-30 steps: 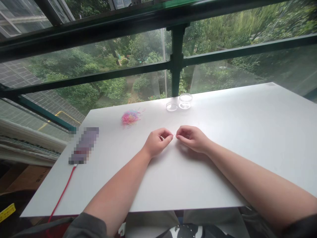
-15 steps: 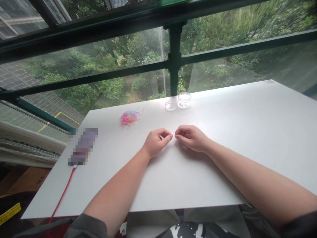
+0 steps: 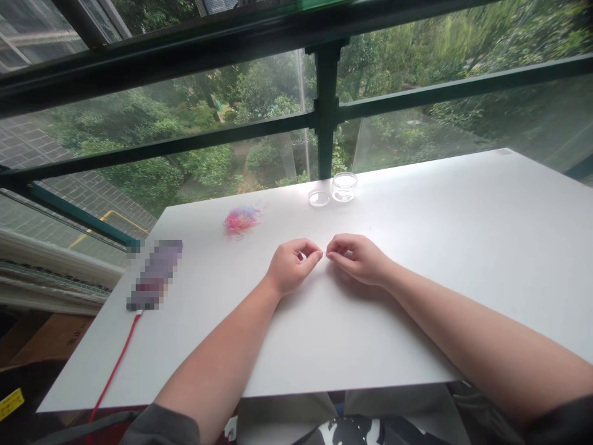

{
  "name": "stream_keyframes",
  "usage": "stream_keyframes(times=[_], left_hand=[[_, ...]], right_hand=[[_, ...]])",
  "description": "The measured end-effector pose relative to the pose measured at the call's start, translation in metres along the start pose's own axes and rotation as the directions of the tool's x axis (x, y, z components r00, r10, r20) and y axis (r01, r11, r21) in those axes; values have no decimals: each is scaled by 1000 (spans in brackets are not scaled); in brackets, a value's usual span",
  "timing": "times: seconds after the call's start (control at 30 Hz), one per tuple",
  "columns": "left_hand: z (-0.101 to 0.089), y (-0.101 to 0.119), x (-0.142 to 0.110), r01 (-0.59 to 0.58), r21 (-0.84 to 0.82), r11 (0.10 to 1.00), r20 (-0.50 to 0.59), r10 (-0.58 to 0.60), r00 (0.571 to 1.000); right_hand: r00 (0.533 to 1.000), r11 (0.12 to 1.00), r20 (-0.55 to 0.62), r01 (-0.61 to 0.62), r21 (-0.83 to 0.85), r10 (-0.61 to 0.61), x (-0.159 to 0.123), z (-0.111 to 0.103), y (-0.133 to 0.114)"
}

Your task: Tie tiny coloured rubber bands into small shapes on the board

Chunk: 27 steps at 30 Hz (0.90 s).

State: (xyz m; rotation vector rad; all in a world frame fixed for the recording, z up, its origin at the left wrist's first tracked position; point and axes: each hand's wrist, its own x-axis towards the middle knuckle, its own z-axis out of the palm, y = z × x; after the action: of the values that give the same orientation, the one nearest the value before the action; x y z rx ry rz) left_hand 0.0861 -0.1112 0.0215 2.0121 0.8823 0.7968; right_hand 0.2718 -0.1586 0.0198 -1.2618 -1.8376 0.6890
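Thumb and fingertips of my left hand (image 3: 295, 267) are pinched together above the middle of the white table (image 3: 296, 358). Facing it, my right hand (image 3: 360, 259) pinches in the same way, its fingertips a tiny gap away. A thin, pale strand spans that gap; it looks like a small rubber band (image 3: 324, 253), mostly covered by the fingers. Beyond my left hand lies a loose pile of small colourful rubber bands (image 3: 241, 220), pink, blue and yellow.
Near the table's far edge stand a clear round jar (image 3: 344, 188) and, beside it, its clear lid (image 3: 319, 198). At the left lies a pixelated, phone-like object (image 3: 155, 275) with a red cable (image 3: 115, 364) running off the front edge. Green-framed window panes rise behind the table.
Both hands stay pinched in nearly the same place, and the gap between their fingertips has narrowed slightly. The whole view has shifted a little; the objects on the table lie as before.
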Motion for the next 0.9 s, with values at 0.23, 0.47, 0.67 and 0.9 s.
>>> stream_keyframes(times=[0.23,0.47,0.67,0.9], left_hand=[[-1,3,-1,-16,35,999,-15,17,1000],[2,0,0,-41,28,999,-73,43,996],[4,-3,0,-39,33,999,-90,42,995],[3,-3,0,-29,47,998,-88,33,996]], right_hand=[[999,999,-32,-18,41,19,0,2,1],[998,1000,-59,-3,28,5,0,1,0],[992,999,-124,-32,-8,30,2,1,1],[988,999,-147,-41,-28,36,2,2,2]])
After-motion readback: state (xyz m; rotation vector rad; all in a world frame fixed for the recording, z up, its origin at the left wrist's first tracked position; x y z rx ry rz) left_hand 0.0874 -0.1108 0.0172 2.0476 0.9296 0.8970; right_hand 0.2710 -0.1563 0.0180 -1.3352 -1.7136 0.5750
